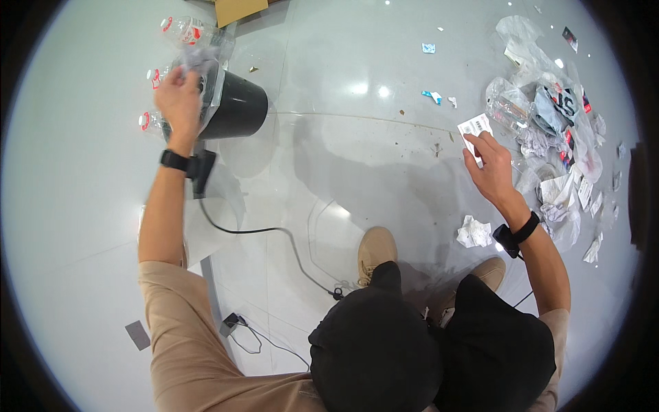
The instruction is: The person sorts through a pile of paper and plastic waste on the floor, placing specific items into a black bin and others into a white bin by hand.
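Note:
My left hand (180, 103) is blurred above the mouth of a black bin (239, 105) with a pale liner (216, 95) at its rim. A crumpled grey-white wad (198, 59), paper or thin plastic, is in its fingers. Over a white printed card (476, 125) with a barcode is my right hand (489, 165), thumb and index finger apart. The card shows between and beyond the fingertips; whether they touch it is unclear. To the right spreads a heap of litter: a clear plastic container (507, 105), crumpled paper (535, 141) and a plastic bag (587, 154).
Clear plastic bottles (188, 31) with white caps stand behind the bin. A cardboard box (241, 10) is at the top edge. Crumpled tissue (473, 232) lies near my right shoe (489, 273). A black cable (257, 230) runs from my left wrist; blue-white wrappers (428, 48) dot the floor.

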A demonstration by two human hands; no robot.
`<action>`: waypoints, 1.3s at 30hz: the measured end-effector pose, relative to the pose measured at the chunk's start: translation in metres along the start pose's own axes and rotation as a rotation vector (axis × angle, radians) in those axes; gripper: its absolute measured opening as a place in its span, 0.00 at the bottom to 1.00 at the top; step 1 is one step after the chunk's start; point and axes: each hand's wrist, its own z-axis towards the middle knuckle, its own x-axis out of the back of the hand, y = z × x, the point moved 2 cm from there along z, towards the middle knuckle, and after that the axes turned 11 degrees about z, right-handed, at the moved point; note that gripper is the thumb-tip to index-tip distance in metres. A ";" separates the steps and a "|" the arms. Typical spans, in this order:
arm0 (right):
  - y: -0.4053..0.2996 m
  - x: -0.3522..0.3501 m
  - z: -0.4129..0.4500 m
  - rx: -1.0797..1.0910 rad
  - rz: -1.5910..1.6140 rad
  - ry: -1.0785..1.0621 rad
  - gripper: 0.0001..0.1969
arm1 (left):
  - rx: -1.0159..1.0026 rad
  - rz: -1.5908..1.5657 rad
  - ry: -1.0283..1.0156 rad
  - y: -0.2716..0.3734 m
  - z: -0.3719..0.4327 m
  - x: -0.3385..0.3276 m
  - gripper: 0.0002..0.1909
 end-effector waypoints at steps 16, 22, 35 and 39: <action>0.007 -0.002 0.015 -0.147 0.055 -0.003 0.10 | 0.463 -1.048 -0.764 0.042 -0.113 -0.004 0.28; 0.010 0.002 0.008 -0.206 0.091 0.013 0.09 | 0.672 -1.614 -1.040 0.093 -0.138 -0.012 0.30; 0.029 0.010 -0.007 -0.277 0.102 -0.009 0.09 | -0.599 0.121 -0.694 0.144 -0.162 -0.213 0.22; 0.036 0.019 -0.021 -0.317 0.104 0.026 0.09 | -0.730 0.262 -0.734 0.194 -0.174 -0.257 0.18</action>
